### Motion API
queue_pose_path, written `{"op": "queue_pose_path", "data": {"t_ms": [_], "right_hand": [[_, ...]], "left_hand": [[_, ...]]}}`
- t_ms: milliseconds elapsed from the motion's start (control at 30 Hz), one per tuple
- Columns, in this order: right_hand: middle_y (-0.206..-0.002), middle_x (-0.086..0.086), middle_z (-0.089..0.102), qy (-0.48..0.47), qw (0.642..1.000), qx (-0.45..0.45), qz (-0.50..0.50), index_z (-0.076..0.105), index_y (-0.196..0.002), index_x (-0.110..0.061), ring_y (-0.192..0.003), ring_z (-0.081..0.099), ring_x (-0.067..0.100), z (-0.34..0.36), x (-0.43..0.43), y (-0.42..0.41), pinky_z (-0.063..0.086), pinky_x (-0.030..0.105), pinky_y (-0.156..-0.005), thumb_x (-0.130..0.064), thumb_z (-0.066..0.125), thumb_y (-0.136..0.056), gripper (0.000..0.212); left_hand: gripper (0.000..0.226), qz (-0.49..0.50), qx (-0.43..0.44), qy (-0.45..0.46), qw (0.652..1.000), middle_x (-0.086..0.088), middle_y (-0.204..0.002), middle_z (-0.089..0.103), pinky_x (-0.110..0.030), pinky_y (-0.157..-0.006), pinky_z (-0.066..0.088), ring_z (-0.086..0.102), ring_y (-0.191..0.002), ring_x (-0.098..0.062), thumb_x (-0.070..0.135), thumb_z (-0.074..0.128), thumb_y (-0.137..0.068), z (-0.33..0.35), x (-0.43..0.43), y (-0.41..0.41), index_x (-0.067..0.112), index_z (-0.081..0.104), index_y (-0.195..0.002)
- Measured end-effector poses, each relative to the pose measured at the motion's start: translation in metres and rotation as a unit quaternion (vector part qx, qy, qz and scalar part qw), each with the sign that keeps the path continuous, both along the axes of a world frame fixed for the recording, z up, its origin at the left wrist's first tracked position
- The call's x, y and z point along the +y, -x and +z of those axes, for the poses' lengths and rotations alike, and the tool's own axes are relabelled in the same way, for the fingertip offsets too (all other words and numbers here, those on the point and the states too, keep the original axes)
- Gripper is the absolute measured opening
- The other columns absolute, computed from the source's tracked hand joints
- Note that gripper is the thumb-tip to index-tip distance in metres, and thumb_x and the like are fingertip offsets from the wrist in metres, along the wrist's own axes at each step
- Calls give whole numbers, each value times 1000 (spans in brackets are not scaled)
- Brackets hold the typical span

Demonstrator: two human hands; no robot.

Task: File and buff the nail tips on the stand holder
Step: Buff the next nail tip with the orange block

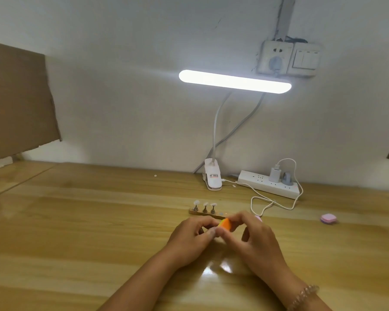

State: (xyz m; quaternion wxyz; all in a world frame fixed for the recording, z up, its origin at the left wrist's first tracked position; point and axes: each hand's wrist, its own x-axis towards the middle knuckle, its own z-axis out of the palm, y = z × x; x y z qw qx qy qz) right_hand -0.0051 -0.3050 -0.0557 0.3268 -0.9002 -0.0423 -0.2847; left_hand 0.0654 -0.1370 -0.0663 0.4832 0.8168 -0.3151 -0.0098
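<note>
Orange block clamped in right hand. Left hand fingers curled against it; hold could not be told. Nail tips seen on stand holder.

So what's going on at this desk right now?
A person is working at a wooden table under a lit clip lamp. Their right hand pinches an orange buffer block. Their left hand pinches a small pale piece right beside the block; it is too small to identify. Just behind the hands, the stand holder carries three nail tips on upright posts, with neither hand on them.
</note>
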Motion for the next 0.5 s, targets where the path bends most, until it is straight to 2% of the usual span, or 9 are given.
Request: {"op": "queue_pose_path", "data": {"t_ms": [67,167,233,333,433,500], "right_hand": [[-84,-19,62,0,999,-5,-31,61,-89,-31,-70,52,3,1,-4,-2,42,25,-70,-57,68,-78,29],[-84,-21,60,61,998,-5,7,59,-89,-33,-70,51,0,-3,4,3,40,19,-63,-66,63,-76,36],[-84,-21,61,26,1000,5,9,59,-87,-33,-72,52,1,-1,2,1,43,23,-65,-62,65,-75,32],[-84,-17,63,-7,1000,-3,-30,60,-87,-31,-76,54,3,0,-5,-5,43,24,-68,-53,68,-79,25],[-84,-20,61,31,999,-11,13,59,-89,-33,-74,53,-2,-3,2,1,42,22,-68,-65,62,-77,34],[-84,-20,62,11,1000,-3,10,59,-87,-33,-73,54,2,-2,1,-1,42,22,-68,-65,62,-75,34]], "left_hand": [[18,-2,7,4,1000,19,-85,69,-34,-70,45,51,-70,-8,29,60,-97,-1,0,0,42,72,-91],[25,-4,9,2,1000,24,-82,67,-32,-67,45,52,-68,-6,24,58,-98,-2,1,-1,44,71,-91],[25,-2,9,0,1000,25,-83,68,-29,-67,43,53,-67,-5,24,58,-98,-1,1,0,44,71,-92],[19,-5,15,6,1000,19,-89,72,-36,-72,47,62,-78,-15,28,60,-98,-1,0,0,41,73,-93],[23,-10,9,5,1000,22,-84,69,-32,-67,44,56,-69,-11,26,58,-97,-1,1,0,44,72,-92],[22,-1,10,3,1000,21,-85,70,-31,-68,44,55,-68,-10,23,58,-98,-1,0,-2,39,73,-95]]}}
